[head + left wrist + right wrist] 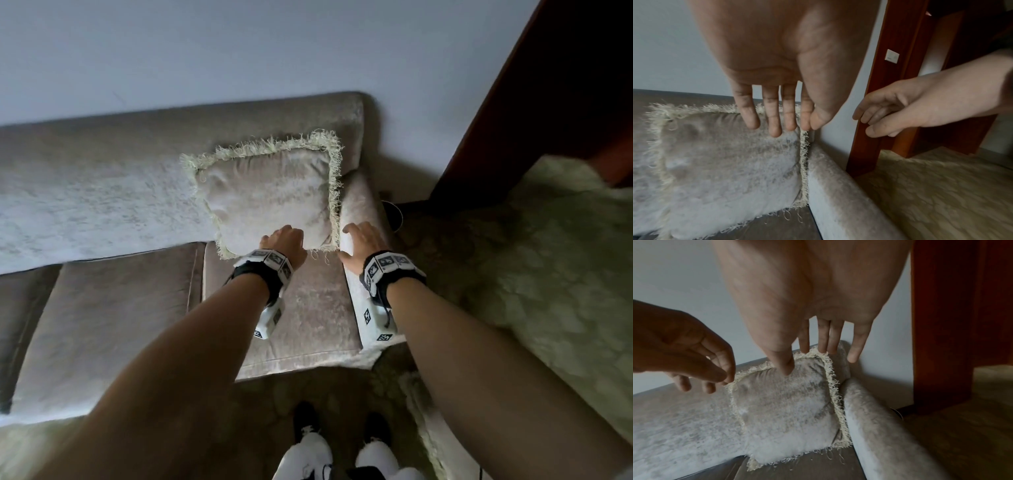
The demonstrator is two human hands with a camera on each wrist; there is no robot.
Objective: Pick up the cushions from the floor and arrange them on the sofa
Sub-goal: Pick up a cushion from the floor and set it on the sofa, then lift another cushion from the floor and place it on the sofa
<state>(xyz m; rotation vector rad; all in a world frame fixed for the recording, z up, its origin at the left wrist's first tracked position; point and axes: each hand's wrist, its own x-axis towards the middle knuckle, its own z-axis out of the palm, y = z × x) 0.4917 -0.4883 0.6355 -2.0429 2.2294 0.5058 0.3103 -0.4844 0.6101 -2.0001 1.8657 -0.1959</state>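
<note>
A beige velvet cushion (267, 192) (723, 162) (785, 410) with a pale fringed border leans upright against the backrest of the sofa (102, 192), tucked into the corner beside the right armrest (359, 212) (838, 186) (875, 418). My left hand (284, 240) (774, 123) hovers in front of the cushion's lower edge, fingers straight and relaxed, holding nothing. Over the armrest hangs my right hand (359, 236) (818, 353), fingers spread and empty. Neither hand visibly touches the cushion.
A dark red wooden door frame (513, 120) (879, 97) stands just right of the sofa. Patterned greenish carpet (548, 274) covers the floor. My white shoes (342, 455) are at the sofa's front edge. A pale wall (239, 51) rises behind.
</note>
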